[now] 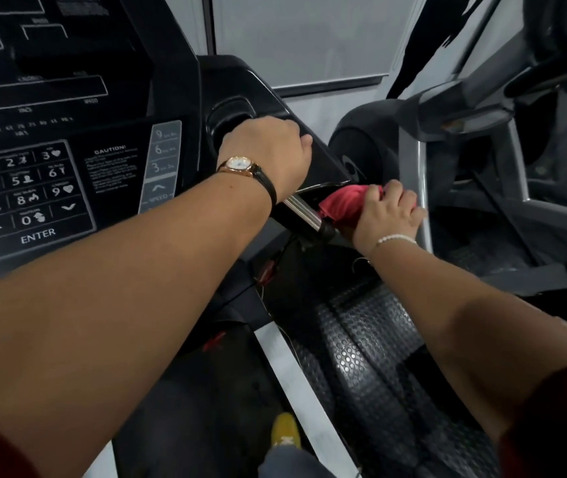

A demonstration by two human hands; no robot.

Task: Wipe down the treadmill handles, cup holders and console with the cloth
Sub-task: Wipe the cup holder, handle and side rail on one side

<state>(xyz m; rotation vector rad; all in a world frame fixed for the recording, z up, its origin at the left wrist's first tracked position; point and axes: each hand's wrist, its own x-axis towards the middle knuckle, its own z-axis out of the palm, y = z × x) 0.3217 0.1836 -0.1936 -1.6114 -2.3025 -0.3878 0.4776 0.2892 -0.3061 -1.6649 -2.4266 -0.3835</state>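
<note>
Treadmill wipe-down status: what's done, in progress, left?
Done: nothing shows as wiped; can't tell. In hand: right-hand grip holds the red cloth on the right handle, past the silver sensor; left-hand grip holds the console by the cup holder. Left: likely cup holder, console keypad.

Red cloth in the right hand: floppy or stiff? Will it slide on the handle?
Probably floppy: the red cloth bunches and folds under the right hand. Likely light, being wadded small. It may slide easily over the shiny handle.
</note>
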